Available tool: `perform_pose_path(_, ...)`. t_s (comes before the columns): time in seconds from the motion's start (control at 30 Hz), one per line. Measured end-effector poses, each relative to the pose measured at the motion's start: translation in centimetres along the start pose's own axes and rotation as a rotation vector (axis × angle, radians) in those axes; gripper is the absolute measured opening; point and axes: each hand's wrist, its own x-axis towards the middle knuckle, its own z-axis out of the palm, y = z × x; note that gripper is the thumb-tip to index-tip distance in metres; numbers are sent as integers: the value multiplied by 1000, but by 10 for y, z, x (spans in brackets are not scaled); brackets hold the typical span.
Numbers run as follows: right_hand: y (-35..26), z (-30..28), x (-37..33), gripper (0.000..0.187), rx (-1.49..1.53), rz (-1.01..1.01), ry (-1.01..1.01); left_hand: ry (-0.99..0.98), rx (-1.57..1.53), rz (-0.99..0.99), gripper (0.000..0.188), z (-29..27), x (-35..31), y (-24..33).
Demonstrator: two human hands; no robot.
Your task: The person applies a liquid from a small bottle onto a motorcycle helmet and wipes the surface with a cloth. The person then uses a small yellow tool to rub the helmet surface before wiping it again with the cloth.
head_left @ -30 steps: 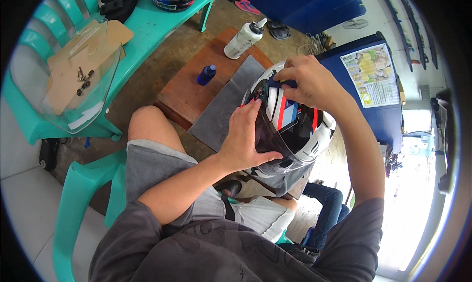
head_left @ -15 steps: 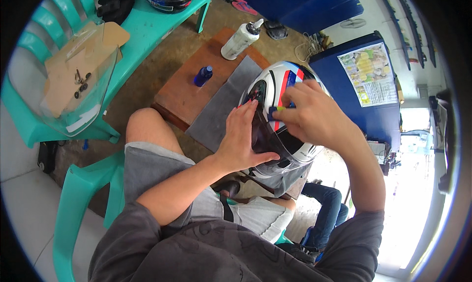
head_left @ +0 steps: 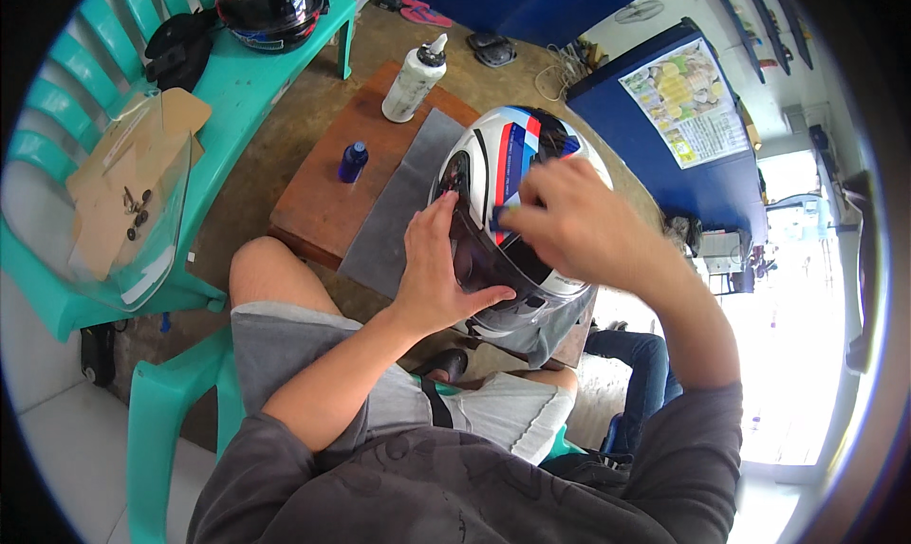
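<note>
A white full-face helmet [head_left: 488, 144] with red and blue stripes rests on a grey cloth [head_left: 384, 231] on a low wooden table [head_left: 302, 198]. My left hand [head_left: 432, 271] lies spread over its dark front opening, thumb and fingers apart. Bent fingers of my right hand [head_left: 579, 217] pinch a small dark blue block [head_left: 498, 219], pressed to the shell beside the stripes. Part of that block is hidden by the fingers. A small blue bottle [head_left: 353, 163] and a white squeeze bottle [head_left: 414, 84] stand on the table, left of the helmet.
On the green bench [head_left: 242, 89] at left lie a clear visor [head_left: 169, 245], brown cardboard [head_left: 104, 179], several small dark parts and a second helmet [head_left: 275, 18]. Another person's jeans-clad leg [head_left: 641, 359] is at right, close to the table. Slippers [head_left: 492, 49] lie on the floor behind.
The whole view has shifted, so most things appear further left. My right hand still presses the blue block to nearly the same spot, its fingers turned slightly. The left hand stays on the helmet.
</note>
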Motion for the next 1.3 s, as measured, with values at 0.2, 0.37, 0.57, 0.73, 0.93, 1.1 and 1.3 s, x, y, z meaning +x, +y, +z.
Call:
perform_pose_path(0.2, -5, -2, -17, 31, 3, -28, 67, 22, -33, -2, 139, 3, 0, -3)
perform_pose_path(0.37, 65, -7, 18, 27, 217, 243, 120, 41, -31, 14, 138, 5, -1, -3)
perform_pose_path(0.57, 44, 7, -16, 28, 165, 172, 247, 15, -30, 36, 141, 5, 0, -6)
perform_pose_path(0.73, -30, 30, -64, 30, -124, 21, 280, -12, -6, 36, 143, 5, -1, -7)
perform_pose_path(0.93, -18, 35, -64, 32, -150, 159, 386, -4, -34, 20, 142, 7, -3, -9)
perform_pose_path(1.1, 63, 21, -35, 27, 207, 397, 388, 17, -11, 43, 139, 9, -3, -12)
perform_pose_path(1.3, 59, 26, -37, 27, 147, 451, 427, 4, -29, 38, 139, 9, -2, -13)
